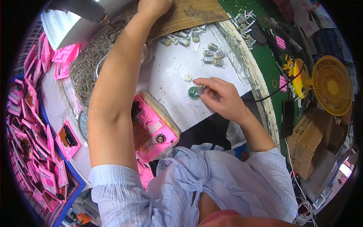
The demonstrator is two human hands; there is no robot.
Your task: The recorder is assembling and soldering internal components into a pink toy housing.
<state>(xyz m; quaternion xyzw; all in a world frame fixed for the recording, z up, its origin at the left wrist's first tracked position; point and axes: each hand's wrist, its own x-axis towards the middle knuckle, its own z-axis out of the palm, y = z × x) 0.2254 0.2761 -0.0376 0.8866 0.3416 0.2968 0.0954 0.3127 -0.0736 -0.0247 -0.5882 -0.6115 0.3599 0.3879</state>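
My right hand point(223, 96) pinches a small grey motor point(200, 89) between thumb and fingertips. It is held at the edge of a small round dish point(193, 92) with green contents, on the white work surface. Just beyond lies a round white piece point(187, 76) with a thin curled strand. My left arm stretches far forward, and my left hand point(155, 6) is over the near part of a brown cardboard sheet point(166, 25) strewn with tiny metal parts. The upper frame edge cuts off its fingers. Several more small motors point(213, 55) lie beyond my right hand.
A pink plastic housing point(155, 132) rests on a pad near my body. Left are a tray heaped with tiny metal parts point(85, 72), a power screwdriver point(81, 9) and a blue bin point(73, 196) of pink housings. Right are a yellow fan point(331, 85), phone point(288, 118) and cardboard box point(308, 143).
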